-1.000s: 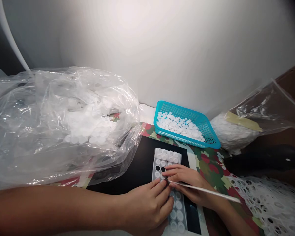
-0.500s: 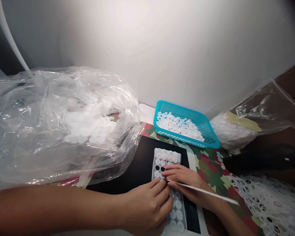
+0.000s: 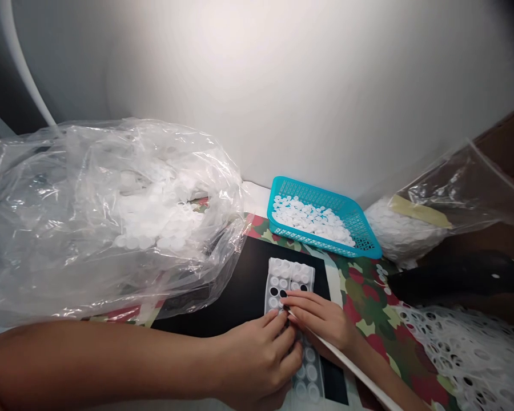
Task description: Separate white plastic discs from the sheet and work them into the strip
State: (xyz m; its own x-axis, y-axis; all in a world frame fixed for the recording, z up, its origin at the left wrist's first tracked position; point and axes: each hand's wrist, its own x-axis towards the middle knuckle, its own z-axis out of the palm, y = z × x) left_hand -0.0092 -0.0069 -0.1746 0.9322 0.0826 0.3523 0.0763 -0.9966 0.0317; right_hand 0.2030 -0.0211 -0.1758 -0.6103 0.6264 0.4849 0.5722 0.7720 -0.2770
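Observation:
A translucent white sheet of round discs (image 3: 292,273) lies on a black mat (image 3: 244,291) near the table's front. Some of its holes show black where discs are gone. My left hand (image 3: 257,357) rests on the sheet with fingers curled and pressed down on it. My right hand (image 3: 321,317) grips a thin white stick (image 3: 351,368), whose tip touches the sheet beside my left fingertips. The sheet's lower part is hidden under both hands.
A teal basket (image 3: 360,220) holds several loose white discs at the back. A large clear plastic bag (image 3: 103,211) with discs fills the left. Another clear bag (image 3: 432,220) lies at the right, and punched-out white sheets (image 3: 462,357) pile at the lower right.
The stick's free end has swung down toward the bottom edge, and my right hand has shifted slightly left along the sheet. My left hand has barely moved.

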